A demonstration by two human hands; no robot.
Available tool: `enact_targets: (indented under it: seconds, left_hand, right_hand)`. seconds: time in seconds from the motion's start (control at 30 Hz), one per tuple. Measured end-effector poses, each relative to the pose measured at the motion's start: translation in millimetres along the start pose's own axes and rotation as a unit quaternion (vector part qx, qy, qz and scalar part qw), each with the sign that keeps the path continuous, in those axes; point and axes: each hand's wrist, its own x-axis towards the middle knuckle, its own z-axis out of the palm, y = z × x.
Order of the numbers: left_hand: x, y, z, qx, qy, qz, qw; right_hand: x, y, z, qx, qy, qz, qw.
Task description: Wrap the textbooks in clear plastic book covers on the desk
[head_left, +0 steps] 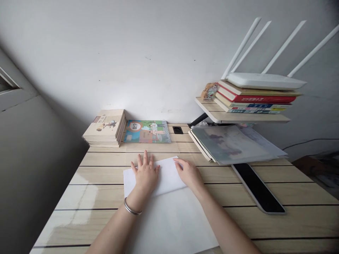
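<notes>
A sheet of white paper [174, 218] lies on the wooden table in front of me, its far part a brighter white folded-over band [168, 178]. Across the left of this band my left hand [146, 176] rests flat, fingers spread, with a silver bangle on the wrist. At the band's right end my right hand [190, 174] has its thumb and forefinger drawn together on the paper's edge near the far corner. Its other fingers are curled and partly hidden. Both forearms pass over the near part of the sheet.
A stack of books [106, 128] and a colourful textbook [148, 131] lie toward the wall. To the right are a phone [258, 188], a pile of folders [233, 144], and a raised shelf [225, 116] bearing books [262, 100] and a white router [265, 81]. A black socket [177, 130] is set into the tabletop.
</notes>
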Motion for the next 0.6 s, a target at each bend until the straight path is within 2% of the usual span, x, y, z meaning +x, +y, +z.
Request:
enact_targets:
  seconds: [0.2, 0.37, 0.47, 0.6]
  left_hand:
    - [0.7, -2.3, -2.8, 0.002, 0.038, 0.049, 0.998]
    - [-1.5, -2.9, -9.1, 0.004, 0.048, 0.06, 0.997]
    - [-3.1, -4.8, -16.0, 0.008, 0.046, 0.058, 0.997]
    - [-6.8, -9.0, -26.3, 0.011, 0.046, 0.069, 0.996]
  right_hand:
    - [10.3, 5.3, 3.9, 0.079, 0.007, -0.03, 0.996]
    - [17.4, 12.7, 10.5, 0.138, 0.061, 0.005, 0.988]
    - [21.7, 18.9, 14.2, 0.213, 0.084, 0.018, 0.973]
    - [26.2, 23.6, 12.5, 0.307, 0.06, 0.047, 0.948]
